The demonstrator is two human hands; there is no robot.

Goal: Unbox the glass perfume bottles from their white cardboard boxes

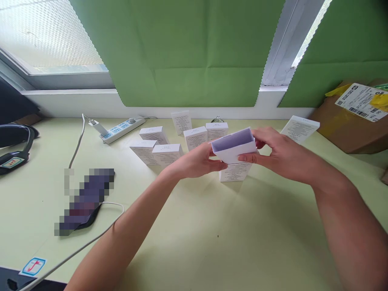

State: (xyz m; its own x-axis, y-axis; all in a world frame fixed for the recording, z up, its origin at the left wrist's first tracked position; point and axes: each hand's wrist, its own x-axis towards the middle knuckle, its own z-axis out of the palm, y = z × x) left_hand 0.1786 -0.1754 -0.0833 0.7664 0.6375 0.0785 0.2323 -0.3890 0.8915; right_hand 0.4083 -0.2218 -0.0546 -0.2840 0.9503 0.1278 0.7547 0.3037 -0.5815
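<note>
Between my two hands is a small white cardboard box (235, 150), its near top side open and its pale inside showing. My left hand (201, 161) grips its left edge with thumb and fingers. On the right side, my right hand (277, 155) pinches the box, thumb on the front face and fingers behind. Directly below it another white box (235, 173) with printed text stands on the table, partly hidden by the held one. Left of my hands stand several similar white boxes (167, 152). One more white box (300, 128) stands behind my right hand.
A white power strip (121, 129) with a plugged-in charger lies at the back left. A blurred phone-like object (86, 202) and a white cable (91, 241) lie left of my forearm. Headphones (18, 149) are at the far left, a brown carton (348, 125) at the right.
</note>
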